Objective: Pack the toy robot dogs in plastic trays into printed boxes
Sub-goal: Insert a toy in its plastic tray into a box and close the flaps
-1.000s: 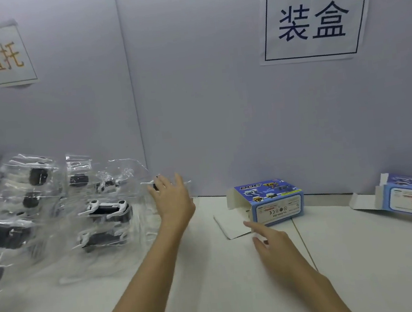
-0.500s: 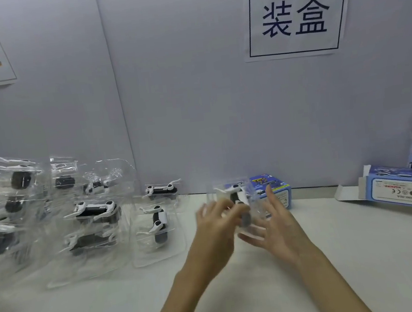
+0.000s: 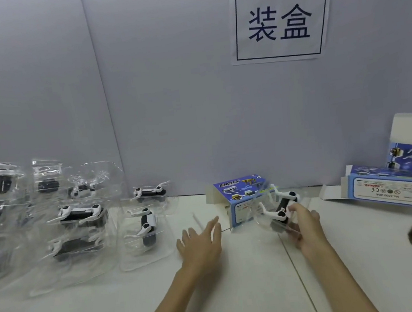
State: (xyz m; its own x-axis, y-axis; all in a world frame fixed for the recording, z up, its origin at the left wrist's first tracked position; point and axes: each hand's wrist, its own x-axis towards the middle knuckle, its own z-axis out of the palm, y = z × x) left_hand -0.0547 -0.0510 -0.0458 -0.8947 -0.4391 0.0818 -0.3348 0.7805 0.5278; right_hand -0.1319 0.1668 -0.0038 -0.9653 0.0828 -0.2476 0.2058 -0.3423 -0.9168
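Risk at insertion: one trayed toy robot dog (image 3: 281, 207) in hand beside the open printed box (image 3: 241, 204).
We see the right hand (image 3: 304, 224) grasping the clear tray just right of the box, while the left hand (image 3: 200, 242) hovers released, fingers spread, over the table (image 3: 241, 293). We judge the unsteadied box may slide or the flimsy tray catch on its flap (image 3: 211, 196).
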